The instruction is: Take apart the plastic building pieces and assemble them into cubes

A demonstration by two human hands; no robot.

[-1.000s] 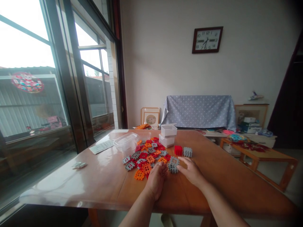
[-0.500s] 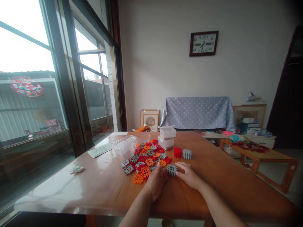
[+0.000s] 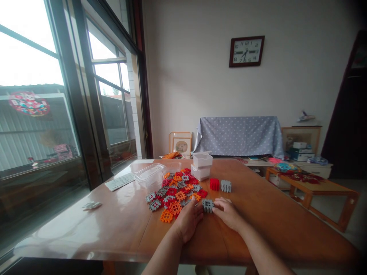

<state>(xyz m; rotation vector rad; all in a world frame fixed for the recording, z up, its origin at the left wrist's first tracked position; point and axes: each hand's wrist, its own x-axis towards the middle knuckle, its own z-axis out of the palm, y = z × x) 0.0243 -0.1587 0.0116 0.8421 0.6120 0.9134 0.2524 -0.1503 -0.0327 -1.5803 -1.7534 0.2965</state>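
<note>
A grey block of interlocking lattice tiles (image 3: 208,206) stands on the table between my two hands. My right hand (image 3: 228,214) has its fingertips and thumb closed at the right edge of this block. On the block's other side is my left hand (image 3: 188,219), palm turned inward and fingers stretched out, holding nothing. Its fingertips come close to the block; whether they touch it I cannot tell. Just left of that hand spreads a pile of loose red, orange and grey tiles (image 3: 175,208). Behind the grey block sit a red block (image 3: 214,184) and another grey block (image 3: 226,186).
White plastic containers (image 3: 200,172) are stacked behind the pile. A clear plastic box (image 3: 150,173) and a printed sheet (image 3: 119,181) lie to its left. A small crumpled item (image 3: 91,206) rests on the wooden table (image 3: 266,229) at far left. A window (image 3: 111,95) borders that side.
My right hand's fingers have bent and drawn in at the grey block's right edge. My left hand has barely moved, and the view has shifted slightly.
</note>
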